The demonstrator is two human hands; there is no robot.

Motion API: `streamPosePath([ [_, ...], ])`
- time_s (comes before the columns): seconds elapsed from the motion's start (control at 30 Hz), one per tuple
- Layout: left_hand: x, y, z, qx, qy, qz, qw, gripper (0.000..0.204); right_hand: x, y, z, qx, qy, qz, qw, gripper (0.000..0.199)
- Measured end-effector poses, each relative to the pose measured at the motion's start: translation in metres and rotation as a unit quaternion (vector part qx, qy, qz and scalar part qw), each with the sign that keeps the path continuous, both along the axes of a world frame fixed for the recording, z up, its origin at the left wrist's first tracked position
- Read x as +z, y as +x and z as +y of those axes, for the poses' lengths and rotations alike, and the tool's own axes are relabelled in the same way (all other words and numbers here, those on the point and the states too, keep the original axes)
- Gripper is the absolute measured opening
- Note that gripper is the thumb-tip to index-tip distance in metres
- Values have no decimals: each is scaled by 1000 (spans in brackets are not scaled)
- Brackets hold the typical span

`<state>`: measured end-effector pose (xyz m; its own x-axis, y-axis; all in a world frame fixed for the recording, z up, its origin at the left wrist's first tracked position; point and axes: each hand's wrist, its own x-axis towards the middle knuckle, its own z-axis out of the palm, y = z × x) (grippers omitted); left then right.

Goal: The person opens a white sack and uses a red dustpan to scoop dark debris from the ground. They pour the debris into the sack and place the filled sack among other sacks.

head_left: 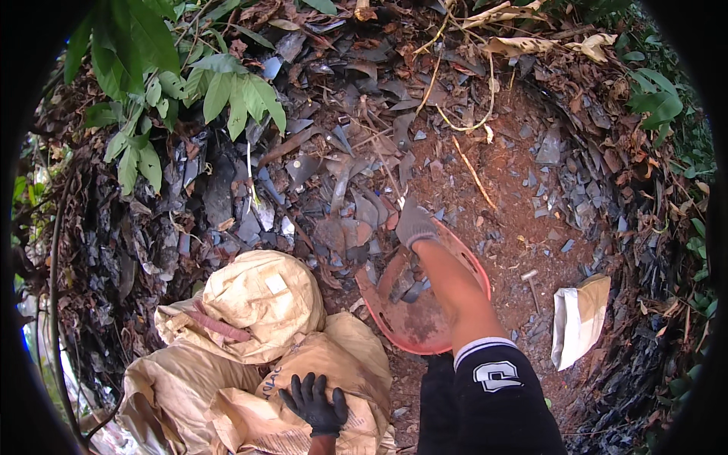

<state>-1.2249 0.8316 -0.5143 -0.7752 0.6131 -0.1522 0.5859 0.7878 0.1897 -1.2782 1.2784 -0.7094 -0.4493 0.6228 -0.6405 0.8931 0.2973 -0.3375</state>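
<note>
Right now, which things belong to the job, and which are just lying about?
In the job, apparently:
grey-gloved right hand
red basin beside it
dark shards inside
black-gloved left hand
tan sack under it

Just lying about, likely:
pale stick
white-and-tan bag
small hammer, role unclear

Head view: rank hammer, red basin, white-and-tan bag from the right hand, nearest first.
1. Red basin: right by the right hand.
2. Hammer: on the dirt, right of the basin.
3. White-and-tan bag: farther right, past the hammer.

Basin (415, 324) red; left glove (317, 406) black, right glove (415, 223) grey; cuff (481, 345) white-striped.
</note>
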Motion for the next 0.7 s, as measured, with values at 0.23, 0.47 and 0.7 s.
streamPosePath([
  [0.23,4,5,3,-20,17,9,1000,40,-28,92,-56,-41,52,100,993,50],
  [0.47,5,11,4,-12,12,5,1000,40,32,191,-97,-30,-72,-6,997,52],
  [0.7,7,7,3,-5,5,10,1000,39,43,174,-64,-127,23,96,987,51],
])
